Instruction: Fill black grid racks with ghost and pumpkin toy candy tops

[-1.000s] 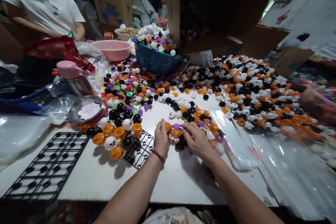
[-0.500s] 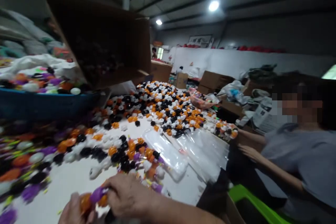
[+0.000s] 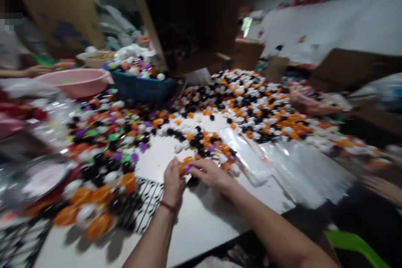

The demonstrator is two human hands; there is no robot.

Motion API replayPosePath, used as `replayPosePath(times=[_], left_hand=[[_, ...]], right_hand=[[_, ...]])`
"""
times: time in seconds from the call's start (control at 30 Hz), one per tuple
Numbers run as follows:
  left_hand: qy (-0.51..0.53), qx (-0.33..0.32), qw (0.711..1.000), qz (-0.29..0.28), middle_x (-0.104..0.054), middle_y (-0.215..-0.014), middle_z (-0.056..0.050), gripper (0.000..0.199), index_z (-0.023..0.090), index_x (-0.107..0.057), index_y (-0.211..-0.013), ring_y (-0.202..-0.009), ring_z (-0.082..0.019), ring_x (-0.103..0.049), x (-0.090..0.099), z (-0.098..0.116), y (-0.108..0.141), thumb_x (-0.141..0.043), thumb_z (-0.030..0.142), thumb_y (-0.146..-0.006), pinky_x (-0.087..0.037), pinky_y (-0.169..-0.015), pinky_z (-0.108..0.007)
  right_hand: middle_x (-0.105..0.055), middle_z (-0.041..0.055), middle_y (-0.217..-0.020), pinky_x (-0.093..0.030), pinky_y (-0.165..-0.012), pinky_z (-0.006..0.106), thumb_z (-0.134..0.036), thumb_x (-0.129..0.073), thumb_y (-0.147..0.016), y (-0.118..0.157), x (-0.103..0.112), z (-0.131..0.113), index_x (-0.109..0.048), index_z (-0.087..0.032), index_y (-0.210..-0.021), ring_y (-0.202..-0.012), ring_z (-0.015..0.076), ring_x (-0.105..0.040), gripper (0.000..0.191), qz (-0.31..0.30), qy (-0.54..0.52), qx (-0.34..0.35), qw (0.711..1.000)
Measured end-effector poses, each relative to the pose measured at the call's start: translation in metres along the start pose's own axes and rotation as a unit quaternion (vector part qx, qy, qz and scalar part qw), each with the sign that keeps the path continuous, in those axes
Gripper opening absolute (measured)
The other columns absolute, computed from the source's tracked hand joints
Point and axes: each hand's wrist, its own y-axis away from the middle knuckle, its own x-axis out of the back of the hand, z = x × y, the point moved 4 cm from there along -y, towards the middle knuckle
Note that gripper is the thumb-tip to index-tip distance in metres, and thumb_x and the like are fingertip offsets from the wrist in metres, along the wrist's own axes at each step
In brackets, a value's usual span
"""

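Note:
Low over the white tabletop [image 3: 188,226], my left hand [image 3: 172,182] has its fingers closed around small orange plastic pieces [image 3: 185,163]. Beside it, touching the same cluster, my right hand [image 3: 210,172] pinches a small purple plastic piece [image 3: 188,168]. The exact shape of these pieces is blurred and partly covered by my fingers. A dark piece [image 3: 192,181] shows just below the right hand's fingers. Past my hands lies a small heap of orange, black, white and purple pieces [image 3: 205,142].
Clear plastic bags [image 3: 301,171] lie at the right. A large pile of pieces [image 3: 251,104] spreads before an open carton [image 3: 150,16]. Left are a blue tub [image 3: 141,88], a pink basin [image 3: 75,83] and a black-patterned sheet [image 3: 144,201]. A co-worker's arm [image 3: 383,188] shows at right.
My view has swung left and down, bringing the pink basin and patterned sheet into sight. Both hands still hold the orange and purple pieces close together. The co-worker at right is mostly out of frame.

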Motion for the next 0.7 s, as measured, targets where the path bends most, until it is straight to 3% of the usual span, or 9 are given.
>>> replayPosePath(times=[0.03, 0.13, 0.37, 0.57, 0.7], left_hand=[[-0.001, 0.009, 1.000, 0.011, -0.051, -0.058, 0.001, 0.049, 0.020, -0.052, -0.072, -0.050, -0.013, -0.046, 0.000, -0.009, -0.001, -0.045, 0.067, -0.084, -0.041, -0.048, -0.025], [0.001, 0.019, 1.000, 0.022, -0.048, -0.058, 0.003, 0.053, 0.020, -0.051, -0.073, -0.050, -0.011, -0.044, -0.001, -0.030, -0.002, -0.046, 0.071, -0.085, -0.039, -0.048, -0.023], [0.003, 0.006, 0.999, 0.036, -0.043, -0.058, 0.006, 0.051, 0.020, -0.048, -0.070, -0.053, -0.010, -0.038, 0.001, -0.043, 0.005, -0.050, 0.067, -0.087, -0.033, -0.050, -0.022], [-0.004, -0.005, 1.000, 0.029, -0.039, -0.059, 0.006, 0.050, 0.020, -0.043, -0.067, -0.056, -0.009, -0.037, 0.001, -0.041, 0.005, -0.052, 0.064, -0.088, -0.034, -0.053, -0.020], [-0.001, 0.001, 1.000, 0.009, -0.051, -0.064, 0.004, 0.049, 0.020, -0.055, -0.079, -0.055, -0.010, -0.045, -0.002, -0.034, 0.008, -0.051, 0.067, -0.087, -0.037, -0.050, -0.021]], right_hand=[[-0.068, 0.0011, -0.081, -0.041, -0.069, 0.025, -0.034, -0.052, -0.096, 0.000, -0.002, 0.005, -0.070, -0.019, -0.087, -0.074, 0.0154, -0.059, 0.025, 0.003, -0.023, -0.007, 1.000], [-0.065, -0.0002, -0.075, -0.038, -0.064, 0.025, -0.037, -0.054, -0.095, -0.001, -0.006, 0.012, -0.069, -0.019, -0.083, -0.069, 0.0142, -0.055, 0.027, -0.007, -0.056, -0.015, 0.998], [-0.058, -0.0005, -0.065, -0.032, -0.062, 0.026, -0.028, -0.051, -0.095, 0.001, -0.019, 0.003, -0.057, -0.019, -0.067, -0.063, 0.0131, -0.049, 0.031, 0.021, 0.039, -0.002, 0.999], [-0.063, 0.0023, -0.072, -0.036, -0.064, 0.027, -0.027, -0.048, -0.096, -0.002, -0.033, 0.007, -0.061, -0.018, -0.072, -0.066, 0.0145, -0.051, 0.029, 0.019, 0.067, 0.012, 0.997], [-0.070, 0.0040, -0.084, -0.047, -0.070, 0.029, -0.036, -0.040, -0.100, 0.003, -0.015, 0.013, -0.070, -0.020, -0.094, -0.075, 0.0172, -0.061, 0.035, -0.003, -0.010, 0.001, 1.000]])
